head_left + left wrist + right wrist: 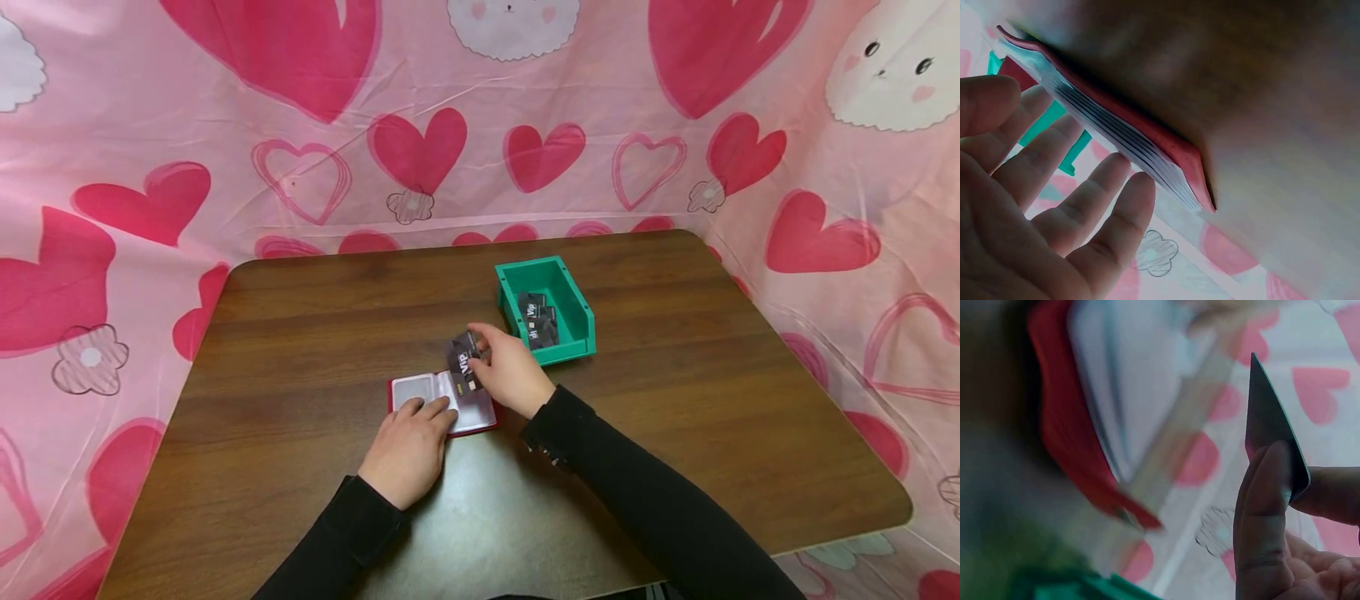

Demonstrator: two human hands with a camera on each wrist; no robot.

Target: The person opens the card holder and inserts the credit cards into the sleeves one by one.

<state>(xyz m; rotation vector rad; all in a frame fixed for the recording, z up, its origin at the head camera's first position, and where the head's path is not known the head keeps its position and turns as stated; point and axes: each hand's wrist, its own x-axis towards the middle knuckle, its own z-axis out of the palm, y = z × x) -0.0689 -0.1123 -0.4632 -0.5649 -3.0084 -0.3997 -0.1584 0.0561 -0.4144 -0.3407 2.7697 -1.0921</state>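
Observation:
A red card holder (412,387) with clear plastic sleeves lies spread open on the table. My left hand (411,446) rests on its near edge, the fingers fairly straight across the sleeves. In the left wrist view the holder's stacked sleeves (1129,134) show edge-on beside these fingertips. Between thumb and fingers my right hand (517,375) pinches a dark VIP card (462,364), tilted over the holder's right-hand page. The right wrist view shows this card (1267,415) from its edge, apart from the blurred red cover (1063,412).
Just behind my right hand stands a green open-front bin (581,333) with several dark VIP cards (542,323) inside. Everything is on a brown wooden table (300,350). A pink cloth (225,108) with hearts hangs behind and at both sides.

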